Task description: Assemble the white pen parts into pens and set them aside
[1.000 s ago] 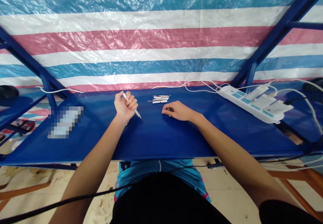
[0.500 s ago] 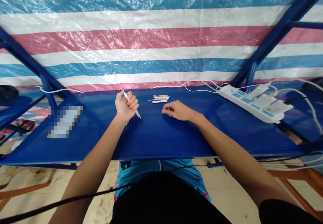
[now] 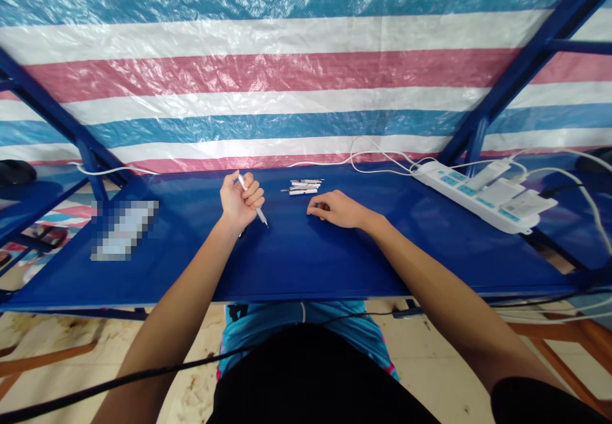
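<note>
My left hand is raised over the blue table with its fingers wrapped around a white pen. The pen slants, its tip pointing down to the right and its upper end showing beside my thumb. Just beneath that wrist a small dark tip peeks out, mostly hidden. My right hand rests on its side on the tabletop, fingers loosely bent, a gap between thumb and forefinger, nothing visible inside. Beyond it lies a small pile of white pens or pen parts, some with thin dark ends.
On the right a white power strip carries plugged-in adapters, with white cables trailing along the back edge. A blurred-out flat object lies at the left. Behind the blue table hangs a striped plastic sheet between blue metal posts.
My left thumb has lifted slightly off the pen's upper end, and the pen has shifted a little in the fingers. The right hand and the pile stay where they were.
</note>
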`<state>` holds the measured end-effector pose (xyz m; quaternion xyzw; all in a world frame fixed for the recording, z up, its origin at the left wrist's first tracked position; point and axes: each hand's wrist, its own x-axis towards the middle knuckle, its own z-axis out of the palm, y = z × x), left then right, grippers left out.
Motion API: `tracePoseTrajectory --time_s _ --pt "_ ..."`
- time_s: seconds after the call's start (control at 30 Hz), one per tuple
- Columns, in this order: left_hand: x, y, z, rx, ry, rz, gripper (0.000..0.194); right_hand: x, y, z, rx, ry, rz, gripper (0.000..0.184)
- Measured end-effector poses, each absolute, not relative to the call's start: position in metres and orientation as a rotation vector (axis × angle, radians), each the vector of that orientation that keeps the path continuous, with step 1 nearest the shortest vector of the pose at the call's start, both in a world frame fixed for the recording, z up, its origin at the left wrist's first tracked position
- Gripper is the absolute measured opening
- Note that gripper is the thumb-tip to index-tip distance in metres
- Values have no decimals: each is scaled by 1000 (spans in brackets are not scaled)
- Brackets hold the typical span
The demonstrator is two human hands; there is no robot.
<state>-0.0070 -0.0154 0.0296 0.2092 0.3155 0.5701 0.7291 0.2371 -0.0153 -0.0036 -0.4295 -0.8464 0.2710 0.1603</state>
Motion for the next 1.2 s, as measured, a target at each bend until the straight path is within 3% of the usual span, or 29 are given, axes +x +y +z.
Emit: tracePoseTrajectory --time_s 1.2 --pt "-16 -11 33 430 742 1324 49 237 -16 -2 -1212 -2419 772 22"
